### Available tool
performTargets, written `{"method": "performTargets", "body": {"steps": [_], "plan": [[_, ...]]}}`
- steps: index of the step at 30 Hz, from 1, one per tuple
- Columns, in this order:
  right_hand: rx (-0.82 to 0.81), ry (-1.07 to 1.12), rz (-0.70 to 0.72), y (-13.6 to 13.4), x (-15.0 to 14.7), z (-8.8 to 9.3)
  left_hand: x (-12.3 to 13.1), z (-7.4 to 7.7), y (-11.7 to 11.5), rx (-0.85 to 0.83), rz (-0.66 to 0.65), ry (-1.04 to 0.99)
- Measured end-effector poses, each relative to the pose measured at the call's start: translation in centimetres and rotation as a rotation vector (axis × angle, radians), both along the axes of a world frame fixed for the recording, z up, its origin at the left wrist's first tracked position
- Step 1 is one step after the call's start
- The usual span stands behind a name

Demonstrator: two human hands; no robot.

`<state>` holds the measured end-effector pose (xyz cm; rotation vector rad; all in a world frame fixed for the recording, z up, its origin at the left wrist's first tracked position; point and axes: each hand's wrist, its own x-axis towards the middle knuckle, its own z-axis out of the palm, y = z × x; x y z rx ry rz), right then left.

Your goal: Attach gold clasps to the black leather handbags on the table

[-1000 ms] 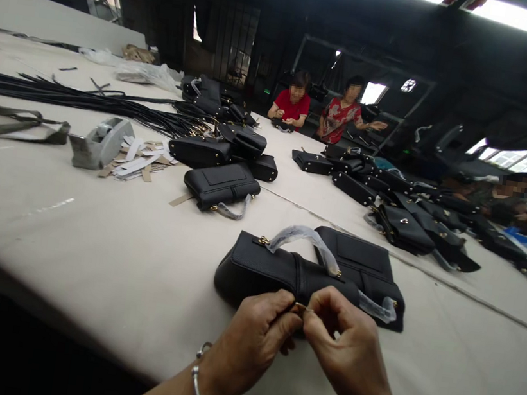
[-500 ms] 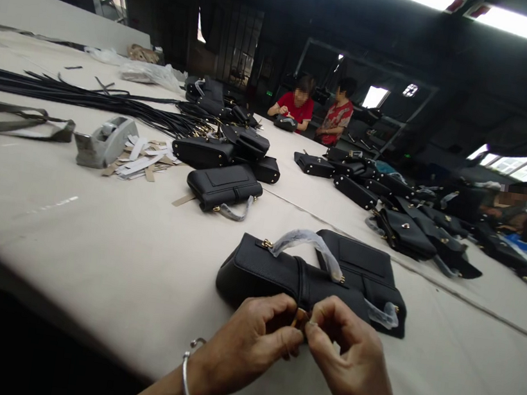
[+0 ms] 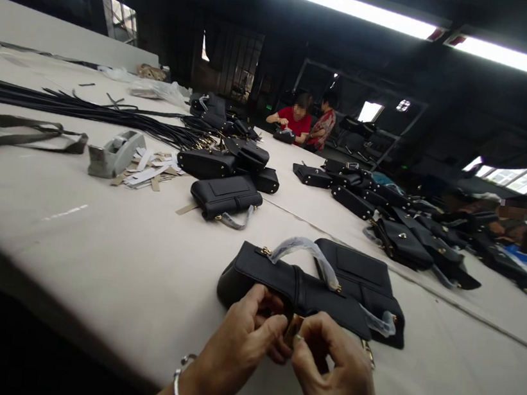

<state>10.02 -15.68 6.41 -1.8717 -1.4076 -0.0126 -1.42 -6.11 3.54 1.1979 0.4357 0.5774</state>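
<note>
In front of me a black handbag (image 3: 258, 274) stands on the table, its top handle (image 3: 308, 245) wrapped in clear plastic. My left hand (image 3: 248, 335) grips the bag's front at its lower middle, thumb and fingers closed. Beside it, my right hand (image 3: 338, 369) pinches a small gold-coloured metal piece (image 3: 293, 328), which looks like the bag's clasp. The fingers hide most of that piece. Behind this bag lies a second black handbag (image 3: 361, 269) with a plastic-wrapped handle. A gold fitting (image 3: 368, 352) shows just past my right hand.
Another handbag (image 3: 227, 194) lies farther left. Near it are a grey tape dispenser (image 3: 114, 153), paper strips (image 3: 148, 168) and a bundle of black straps (image 3: 110, 111). More handbags (image 3: 404, 239) are piled at the right. Two people (image 3: 295, 121) are across the pale table (image 3: 113, 268).
The camera view has tilted up slightly. My hands have moved a little down, and my left fingers are now curled more around the bag's front. My right hand still pinches the gold piece.
</note>
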Motion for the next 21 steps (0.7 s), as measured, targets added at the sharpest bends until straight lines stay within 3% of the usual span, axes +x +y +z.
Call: {"method": "performTargets", "body": {"steps": [2, 7, 10, 14, 21], "plan": [[0.041, -0.044, 0.024, 0.1, 0.1, -0.4, -0.3, 0.2, 0.0, 0.007, 0.024, -0.002], [0.151, -0.199, 0.111, 0.8, 0.0, -2.2, -0.8, 0.9, 0.5, 0.354, 0.089, 0.201], [0.167, -0.236, 0.133, 1.0, 0.0, -3.1, -0.8, 0.6, 0.9, 0.296, 0.062, 0.238], [0.13, -0.126, 0.135, 1.1, 0.0, -3.2, -0.5, -0.2, 1.2, 0.231, 0.035, 0.178], [0.092, -0.062, 0.183, 0.4, 1.0, -0.8, 0.0, -0.8, 1.2, 0.094, 0.096, 0.023]]}}
